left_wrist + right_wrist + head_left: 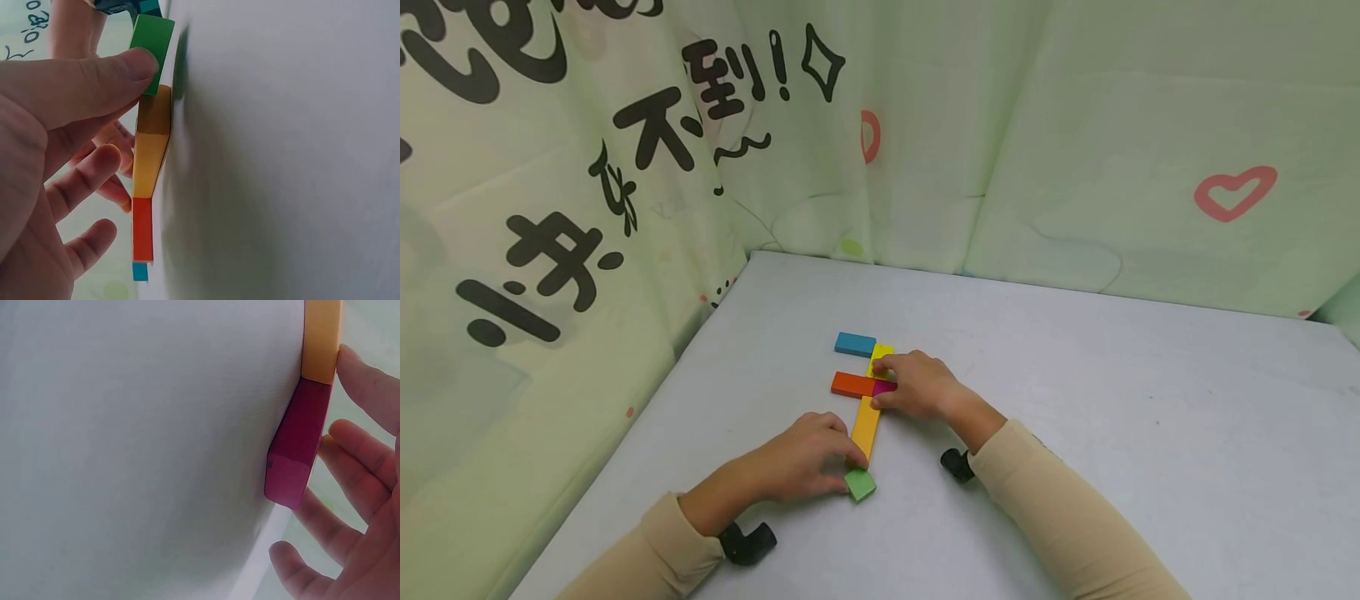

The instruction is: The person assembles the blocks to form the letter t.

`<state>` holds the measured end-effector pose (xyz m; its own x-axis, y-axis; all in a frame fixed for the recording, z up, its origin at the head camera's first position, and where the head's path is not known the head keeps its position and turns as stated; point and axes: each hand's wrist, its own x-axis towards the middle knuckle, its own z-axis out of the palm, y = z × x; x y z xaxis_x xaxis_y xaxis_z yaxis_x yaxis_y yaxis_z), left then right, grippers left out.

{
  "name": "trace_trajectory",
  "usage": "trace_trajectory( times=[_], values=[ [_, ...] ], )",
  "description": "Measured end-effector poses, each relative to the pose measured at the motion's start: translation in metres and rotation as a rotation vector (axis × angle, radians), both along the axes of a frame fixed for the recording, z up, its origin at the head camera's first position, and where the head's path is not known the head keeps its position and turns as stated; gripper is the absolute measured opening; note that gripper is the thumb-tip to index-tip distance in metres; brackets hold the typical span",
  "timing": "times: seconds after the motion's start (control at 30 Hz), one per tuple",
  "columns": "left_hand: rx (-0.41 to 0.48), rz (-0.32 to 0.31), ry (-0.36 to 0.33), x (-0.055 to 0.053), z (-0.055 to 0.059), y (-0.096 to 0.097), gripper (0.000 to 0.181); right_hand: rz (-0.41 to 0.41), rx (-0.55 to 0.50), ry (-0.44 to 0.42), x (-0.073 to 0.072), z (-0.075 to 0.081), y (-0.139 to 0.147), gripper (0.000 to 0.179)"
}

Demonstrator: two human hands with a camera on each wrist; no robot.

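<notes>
Pinched between thumb and fingers of my left hand is a small green block, right by the near end of an amber block. In the left wrist view the thumb lies across the green block. My right hand hovers over the row, its fingers loosely bent and spread. Its thumb tip is at the edge of the amber block and its fingers are close behind the magenta block. A red-orange block juts out left, and a yellow block extends the row farther away.
A blue block juts left at the row's far end. All lie on a white table with a printed pale green curtain behind and to the left. Black camera mounts show at both wrists.
</notes>
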<state>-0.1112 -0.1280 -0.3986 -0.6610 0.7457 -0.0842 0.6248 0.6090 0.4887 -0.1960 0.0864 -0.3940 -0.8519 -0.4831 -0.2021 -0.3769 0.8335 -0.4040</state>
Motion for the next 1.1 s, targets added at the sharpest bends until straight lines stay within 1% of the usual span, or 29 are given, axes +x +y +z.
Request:
trace_trajectory(
  times=[0.1, 0.23, 0.3, 0.37, 0.53, 0.73, 0.83, 0.93, 1.1],
  values=[
    [-0.01, 0.003, 0.017, 0.0001, -0.0009, 0.0009, 0.029, -0.002, 0.005, -0.001, -0.0002, 0.0006, -0.0003, 0.048],
    [-0.029, -0.002, 0.061, -0.0001, -0.0027, 0.0021, 0.026, -0.007, 0.007, -0.01, 0.0002, 0.0004, -0.0003, 0.049],
    [-0.036, -0.007, 0.083, 0.0, -0.0019, 0.0025, 0.026, -0.008, 0.005, -0.011, 0.0002, 0.0003, -0.0004, 0.048],
    [-0.041, -0.009, 0.091, 0.0003, -0.0011, 0.0031, 0.025, -0.008, 0.004, -0.013, 0.0, 0.0001, -0.0004, 0.048],
    [-0.031, -0.008, 0.064, 0.0012, 0.0, 0.0041, 0.026, -0.009, 0.008, -0.011, 0.0, 0.0002, -0.0001, 0.049],
    [0.028, -0.014, -0.02, 0.0022, -0.0023, 0.0052, 0.029, -0.013, 0.005, -0.003, -0.0003, -0.0002, 0.0008, 0.049],
    [0.031, -0.018, -0.052, 0.0027, -0.0029, 0.0067, 0.031, -0.011, 0.004, 0.0, -0.0003, -0.0003, 0.0009, 0.049],
    [0.017, -0.019, -0.064, 0.0028, -0.0031, 0.0083, 0.031, -0.01, 0.002, 0.001, -0.0002, 0.0, 0.0008, 0.048],
    [0.005, -0.018, -0.056, 0.0022, -0.0035, 0.0092, 0.031, -0.013, 0.006, -0.003, -0.0006, -0.0004, 0.0007, 0.049]
  ],
)
